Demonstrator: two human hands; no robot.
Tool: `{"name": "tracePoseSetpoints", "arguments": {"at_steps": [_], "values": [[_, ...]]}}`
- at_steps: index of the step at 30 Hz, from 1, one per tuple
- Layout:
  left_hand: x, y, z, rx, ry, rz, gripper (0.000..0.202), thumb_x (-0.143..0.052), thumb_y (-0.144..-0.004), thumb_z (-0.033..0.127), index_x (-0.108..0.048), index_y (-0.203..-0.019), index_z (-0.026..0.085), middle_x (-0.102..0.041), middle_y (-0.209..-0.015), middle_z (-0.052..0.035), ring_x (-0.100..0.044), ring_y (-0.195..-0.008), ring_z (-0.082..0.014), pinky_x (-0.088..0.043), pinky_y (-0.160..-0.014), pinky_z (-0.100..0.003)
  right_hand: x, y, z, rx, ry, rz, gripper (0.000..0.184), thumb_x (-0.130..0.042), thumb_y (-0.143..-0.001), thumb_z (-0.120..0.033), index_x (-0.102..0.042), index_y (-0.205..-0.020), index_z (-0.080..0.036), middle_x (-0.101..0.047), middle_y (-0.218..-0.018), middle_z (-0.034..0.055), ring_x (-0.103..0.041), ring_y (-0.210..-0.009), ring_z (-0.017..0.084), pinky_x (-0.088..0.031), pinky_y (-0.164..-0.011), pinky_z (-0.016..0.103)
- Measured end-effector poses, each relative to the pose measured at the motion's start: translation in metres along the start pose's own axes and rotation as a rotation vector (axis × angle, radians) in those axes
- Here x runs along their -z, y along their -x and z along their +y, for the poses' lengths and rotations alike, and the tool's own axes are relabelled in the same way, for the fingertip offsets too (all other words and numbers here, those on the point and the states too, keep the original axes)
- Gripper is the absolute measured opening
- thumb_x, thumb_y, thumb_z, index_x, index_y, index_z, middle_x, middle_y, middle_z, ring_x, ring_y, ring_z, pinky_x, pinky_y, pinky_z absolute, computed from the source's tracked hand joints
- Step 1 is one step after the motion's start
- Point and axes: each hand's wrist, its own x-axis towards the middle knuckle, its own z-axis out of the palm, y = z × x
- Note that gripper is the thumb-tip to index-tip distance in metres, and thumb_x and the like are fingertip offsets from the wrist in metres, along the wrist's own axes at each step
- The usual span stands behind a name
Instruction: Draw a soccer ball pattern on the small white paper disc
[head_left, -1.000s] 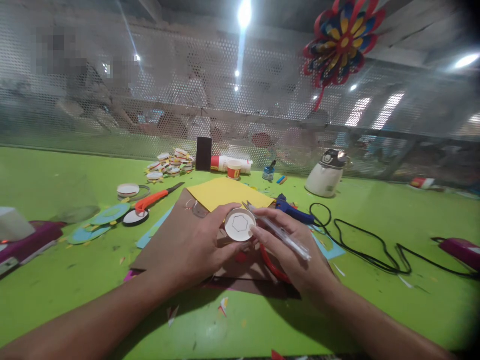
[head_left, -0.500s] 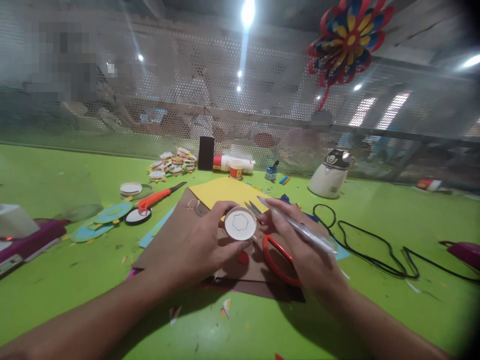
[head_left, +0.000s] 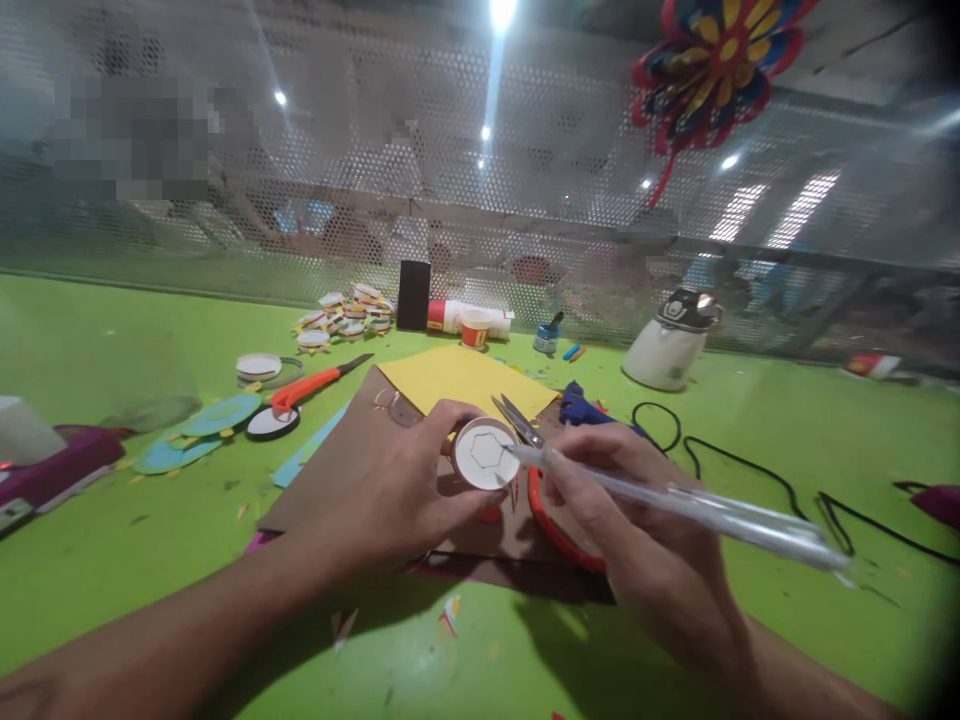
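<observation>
My left hand [head_left: 390, 470] pinches a round white paper cup bottom [head_left: 480, 470] between thumb and fingers, its flat face toward me. A dark hexagon outline is drawn on that face. My right hand [head_left: 630, 510] grips a clear pen [head_left: 720, 512] near its front end, the tip at the hexagon's right corner. Whether the tip touches the surface I cannot tell. Below the hands lie red-handled scissors [head_left: 541, 515], blades pointing away, on brown sheets [head_left: 322, 475]. Yellow paper [head_left: 465, 378] lies just beyond the hands.
Orange-handled scissors [head_left: 307, 388] and a tape roll [head_left: 274, 422] lie left, beside blue paper discs [head_left: 225, 412]. Cut cup pieces [head_left: 352, 318], a paper cup [head_left: 475, 329] and an ink bottle [head_left: 547, 337] stand behind. At right are a kettle [head_left: 667, 345], a blue glue gun [head_left: 581, 405] and black cord [head_left: 750, 455].
The pen has swung down and left, bringing its tip onto or close above the hexagon. My left hand keeps the cup bottom, which is turned slightly and shows its side.
</observation>
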Motion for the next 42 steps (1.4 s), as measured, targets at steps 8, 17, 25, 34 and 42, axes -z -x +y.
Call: {"name": "tracePoseSetpoints", "arguments": {"at_steps": [8, 17, 25, 34, 42], "values": [[0.0010, -0.0009, 0.0005, -0.009, 0.039, -0.029, 0.045, -0.067, -0.081, 0.034, -0.047, -0.121, 0.023, -0.065, -0.116, -0.0064, -0.064, -0.104, -0.0240, -0.054, -0.087, -0.038, -0.0026, -0.0050, -0.0029, -0.083, -0.093, -0.055, 0.012, -0.061, -0.091, -0.031, -0.061, -0.082, -0.023, -0.062, -0.064, -0.0056, -0.058, -0.050, 0.007, -0.047, -0.048, 0.018], [0.0023, 0.0017, 0.0021, -0.031, 0.017, -0.052, 0.044, -0.064, -0.082, 0.029, -0.047, -0.122, 0.022, -0.064, -0.117, -0.0082, -0.062, -0.105, -0.0252, -0.052, -0.088, -0.041, 0.0041, -0.0065, -0.0008, -0.030, 0.016, -0.093, 0.009, -0.060, -0.090, -0.027, -0.069, -0.094, -0.026, -0.071, -0.089, 0.0004, -0.065, -0.079, 0.015, -0.053, -0.069, 0.025], [0.0044, -0.0006, 0.0060, -0.073, -0.011, -0.048, 0.036, -0.065, -0.082, 0.023, -0.054, -0.116, 0.024, -0.061, -0.115, -0.0034, -0.060, -0.104, -0.0201, -0.050, -0.089, -0.035, 0.0007, -0.0072, -0.0034, -0.014, -0.040, -0.112, 0.009, -0.059, -0.090, -0.023, -0.067, -0.094, -0.025, -0.072, -0.082, -0.0033, -0.067, -0.072, 0.010, -0.053, -0.065, 0.017], [0.0033, 0.0009, 0.0037, -0.139, -0.018, -0.034, 0.037, -0.065, -0.081, 0.018, -0.054, -0.115, 0.024, -0.059, -0.113, -0.0012, -0.058, -0.102, -0.0177, -0.049, -0.088, -0.032, -0.0012, -0.0090, -0.0015, -0.022, -0.001, -0.099, 0.012, -0.060, -0.090, -0.028, -0.070, -0.092, -0.022, -0.074, -0.082, 0.0013, -0.069, -0.073, 0.014, -0.056, -0.066, 0.023], [0.0032, 0.0007, 0.0036, -0.104, -0.029, -0.038, 0.039, -0.065, -0.080, 0.020, -0.053, -0.116, 0.025, -0.060, -0.114, -0.0022, -0.059, -0.103, -0.0194, -0.050, -0.089, -0.034, -0.0028, -0.0083, 0.0017, -0.064, 0.031, -0.108, 0.012, -0.060, -0.090, -0.030, -0.069, -0.092, -0.023, -0.075, -0.083, 0.0013, -0.069, -0.072, 0.015, -0.054, -0.065, 0.025]]}}
